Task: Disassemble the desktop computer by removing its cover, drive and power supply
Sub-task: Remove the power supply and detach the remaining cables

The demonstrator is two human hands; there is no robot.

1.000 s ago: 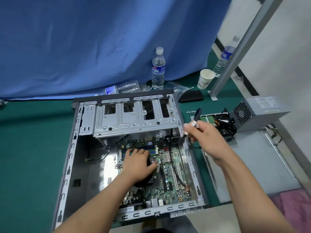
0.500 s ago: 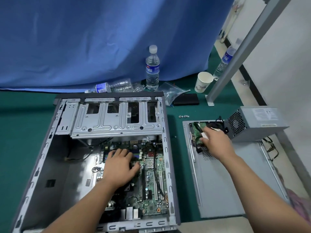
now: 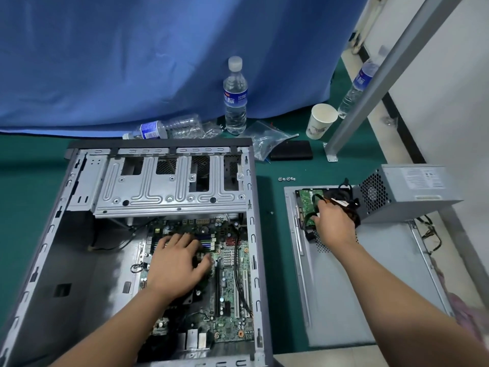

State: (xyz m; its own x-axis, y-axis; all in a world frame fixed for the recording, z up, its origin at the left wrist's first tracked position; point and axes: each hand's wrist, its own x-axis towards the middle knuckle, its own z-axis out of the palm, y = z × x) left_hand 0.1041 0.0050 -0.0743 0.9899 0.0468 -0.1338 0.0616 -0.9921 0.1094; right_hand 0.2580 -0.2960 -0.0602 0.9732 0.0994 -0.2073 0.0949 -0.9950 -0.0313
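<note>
Case (image 3: 254, 207) lies lengthwise away; left hand (image 3: 174, 263) flat (on motherboard (image 3: 232, 274)), right hand (image 3: 334, 226) grasp unclear

The open computer case (image 3: 137, 247) lies left of the removed cover (image 3: 357, 287). On the cover's far end sit the drive (image 3: 307, 201) and, to its right, the power supply (image 3: 412, 192). Bottles (image 3: 235, 99) stand behind the case.

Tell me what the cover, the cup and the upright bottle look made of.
Cover: looks like sheet metal, matte grey paint, with folded edges and a punched vent grid. Cup: probably paper, white and matte with a faint print and a rolled rim. Upright bottle: clear thin plastic, glossy, with a blue label and a white cap.
</note>
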